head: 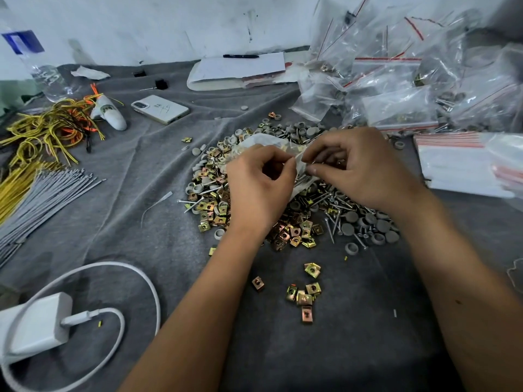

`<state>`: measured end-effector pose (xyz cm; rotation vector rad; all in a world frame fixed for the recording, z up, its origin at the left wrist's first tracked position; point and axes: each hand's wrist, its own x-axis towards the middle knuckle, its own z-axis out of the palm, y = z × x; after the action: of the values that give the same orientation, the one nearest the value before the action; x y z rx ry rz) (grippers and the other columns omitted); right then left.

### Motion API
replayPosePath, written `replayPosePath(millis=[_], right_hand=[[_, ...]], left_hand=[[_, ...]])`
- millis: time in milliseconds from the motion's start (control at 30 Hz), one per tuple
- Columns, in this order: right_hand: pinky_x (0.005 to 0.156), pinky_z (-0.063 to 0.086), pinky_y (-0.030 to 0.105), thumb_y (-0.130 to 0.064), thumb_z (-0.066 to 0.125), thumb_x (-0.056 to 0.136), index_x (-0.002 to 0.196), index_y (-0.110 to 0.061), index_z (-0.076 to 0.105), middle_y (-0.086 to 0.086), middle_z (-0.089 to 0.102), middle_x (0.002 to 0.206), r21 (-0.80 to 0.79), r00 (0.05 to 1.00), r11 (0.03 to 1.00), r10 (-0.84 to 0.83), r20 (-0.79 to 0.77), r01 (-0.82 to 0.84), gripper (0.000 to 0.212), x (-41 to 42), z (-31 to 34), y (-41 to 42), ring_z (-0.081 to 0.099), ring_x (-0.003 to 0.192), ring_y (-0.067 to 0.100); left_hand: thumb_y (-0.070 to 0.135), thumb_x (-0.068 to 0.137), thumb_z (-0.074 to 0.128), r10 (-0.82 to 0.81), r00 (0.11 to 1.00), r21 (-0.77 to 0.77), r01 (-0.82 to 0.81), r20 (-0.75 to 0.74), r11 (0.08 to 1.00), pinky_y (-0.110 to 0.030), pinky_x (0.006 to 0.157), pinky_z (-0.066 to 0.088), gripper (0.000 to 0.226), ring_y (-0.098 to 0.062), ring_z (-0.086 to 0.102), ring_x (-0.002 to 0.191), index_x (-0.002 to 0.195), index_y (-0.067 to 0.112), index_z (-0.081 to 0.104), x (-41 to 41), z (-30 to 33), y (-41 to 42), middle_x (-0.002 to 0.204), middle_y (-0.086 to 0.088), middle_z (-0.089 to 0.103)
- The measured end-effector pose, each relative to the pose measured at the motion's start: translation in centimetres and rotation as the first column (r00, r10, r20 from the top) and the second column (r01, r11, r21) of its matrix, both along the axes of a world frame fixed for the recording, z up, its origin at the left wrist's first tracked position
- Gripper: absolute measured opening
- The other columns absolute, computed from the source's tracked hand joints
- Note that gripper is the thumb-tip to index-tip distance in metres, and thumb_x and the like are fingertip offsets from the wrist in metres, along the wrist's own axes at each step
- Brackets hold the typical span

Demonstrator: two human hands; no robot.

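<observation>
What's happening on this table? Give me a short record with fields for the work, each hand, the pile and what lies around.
work: handling a small clear bag above the pile, likely packing parts
left hand: pinches the bag's edge
right hand: pinches the bag's other side
pile: brass-coloured square clips, screws, grey round caps
loose clips: a few, apart from the pile, nearer the person
left side: phone, charger, grey ties, yellow wires
right side: filled bags
surface: grey cloth
</observation>
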<state>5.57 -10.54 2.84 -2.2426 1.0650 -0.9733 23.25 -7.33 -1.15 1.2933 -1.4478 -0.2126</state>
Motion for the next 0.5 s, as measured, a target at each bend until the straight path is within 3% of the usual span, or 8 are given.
replayPosePath(millis=[233, 400, 500], right_hand=[[0.064, 0.057, 0.019, -0.016, 0.086, 0.080, 0.090, -0.023, 0.082, -0.011, 0.075, 0.080, -0.072, 0.997, 0.994, -0.083, -0.003, 0.082, 0.013, 0.3, -0.7, -0.3, 0.070, 0.069, 0.002], [0.064, 0.056, 0.019, -0.016, 0.085, 0.083, 0.091, -0.017, 0.080, -0.007, 0.075, 0.081, -0.088, 0.983, 0.988, -0.111, 0.145, 0.125, 0.009, -0.8, -0.3, 0.0, 0.070, 0.069, 0.007], [0.065, 0.057, 0.022, -0.019, 0.085, 0.083, 0.087, -0.018, 0.077, -0.009, 0.073, 0.076, -0.029, 0.995, 0.995, -0.093, 0.027, 0.093, 0.009, -2.9, 0.4, 0.1, 0.069, 0.068, 0.005]], left_hand=[[0.011, 0.087, 0.075, -0.012, 0.997, -0.007, 0.011, -0.074, 1.000, -0.043, 0.060, 0.058, 0.009, -0.016, 0.068, 0.062, 0.078, 0.014, 0.077, -0.1, 0.1, 0.0, 0.071, 0.003, 0.072], [0.013, 0.088, 0.075, -0.063, 0.997, -0.008, 0.063, -0.052, 0.998, -0.045, 0.059, 0.057, 0.007, -0.016, 0.067, 0.064, 0.081, 0.013, 0.077, -0.7, 0.2, 0.5, 0.073, 0.003, 0.071], [0.014, 0.087, 0.076, -0.086, 0.996, 0.001, 0.086, 0.006, 0.996, -0.044, 0.062, 0.057, 0.006, -0.016, 0.066, 0.066, 0.082, 0.012, 0.078, -1.1, 0.2, 0.7, 0.074, 0.003, 0.070]])
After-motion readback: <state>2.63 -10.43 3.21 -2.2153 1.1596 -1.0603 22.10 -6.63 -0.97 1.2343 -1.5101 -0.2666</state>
